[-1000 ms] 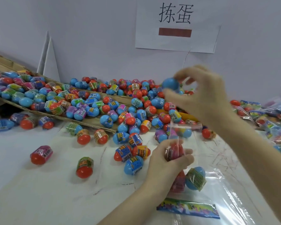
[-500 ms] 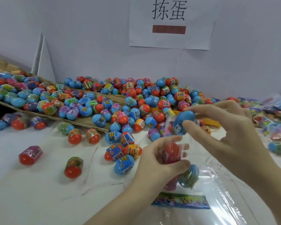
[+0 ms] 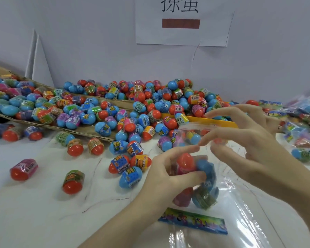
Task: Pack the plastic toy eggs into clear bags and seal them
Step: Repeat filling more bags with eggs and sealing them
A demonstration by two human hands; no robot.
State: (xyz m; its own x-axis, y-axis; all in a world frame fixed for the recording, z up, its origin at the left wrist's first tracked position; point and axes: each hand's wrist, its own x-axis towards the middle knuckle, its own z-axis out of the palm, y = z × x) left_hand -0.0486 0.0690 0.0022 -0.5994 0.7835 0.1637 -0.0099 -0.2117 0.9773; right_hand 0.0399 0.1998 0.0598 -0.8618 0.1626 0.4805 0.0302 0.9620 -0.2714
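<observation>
1. The left hand point(image 3: 170, 169) grips a clear bag point(image 3: 200, 158) around its middle, thumb and fingers curled round it, holding it upright above the white table point(image 3: 34, 208).
2. The bag holds eggs: an orange-topped egg point(image 3: 185, 161) sits near the gripping fingers, a blue egg point(image 3: 207, 173) lies just beside it, and a pink-wrapped egg point(image 3: 182, 198) and a green-banded blue egg point(image 3: 205, 198) hang lower in the bag.
3. The bag's open mouth stands above the left hand; its rim shows as a faint clear edge and is hard to trace.
4. The right hand point(image 3: 254, 142) hovers at the bag mouth with fingers straight and spread, holding nothing. Whether a fingertip touches the plastic cannot be told.
5. A large heap of loose eggs point(image 3: 150, 108) lies beyond the hands, spilling from a flattened cardboard sheet point(image 3: 89, 130) onto the table; a yellow tray edge point(image 3: 213, 121) shows among them.
6. Stray eggs lie apart on the table at left, among them a pink-wrapped one point(image 3: 23, 170) and a green-wrapped one point(image 3: 73, 181).
7. A flat stack of empty bags point(image 3: 222, 237) with a coloured header card point(image 3: 192, 221) lies below the hands.
8. Filled bags point(image 3: 301, 113) are piled at far right.
9. A paper sign point(image 3: 183, 20) hangs on the wall.
</observation>
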